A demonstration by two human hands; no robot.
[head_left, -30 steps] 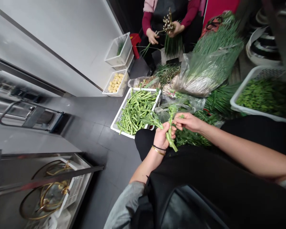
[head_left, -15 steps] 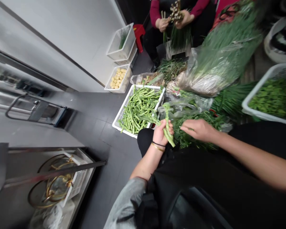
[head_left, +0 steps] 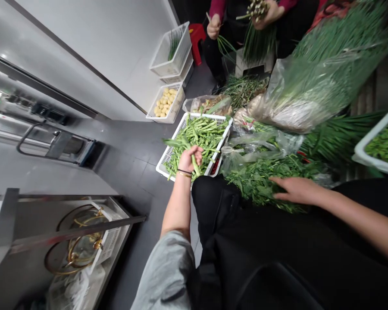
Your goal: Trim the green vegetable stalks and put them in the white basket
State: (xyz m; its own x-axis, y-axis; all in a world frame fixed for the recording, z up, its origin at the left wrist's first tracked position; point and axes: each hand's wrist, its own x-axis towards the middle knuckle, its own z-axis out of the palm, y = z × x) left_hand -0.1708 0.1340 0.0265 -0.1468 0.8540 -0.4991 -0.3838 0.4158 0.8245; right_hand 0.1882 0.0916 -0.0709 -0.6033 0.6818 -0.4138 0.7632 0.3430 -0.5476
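Observation:
Closed around a few green vegetable stems (head_left: 195, 164), my left hand (head_left: 189, 159) is over the near side of a white basket (head_left: 163, 165). Many cut green stems (head_left: 210, 129) fill that basket. My right hand (head_left: 292, 189) reaches over a heap of leafy green stalks (head_left: 252, 183) in front of my lap. Its fingers are stretched out and somewhat apart, with nothing seen in them. Whether its fingertips touch the leaves, I cannot tell.
Across from me a person's hands (head_left: 267, 15) hold a bunch of long green stalks. A large clear bag of scallions (head_left: 310, 99) lies ahead right. Peeled potatoes (head_left: 164, 103) fill a small white crate. A metal rack (head_left: 129, 220) stands left. Another white basket (head_left: 364, 148) is at right.
My left hand has moved left with the stems, from before my knees to over the basket. The right hand has shifted right and lower, its fingers now extended over the leafy heap.

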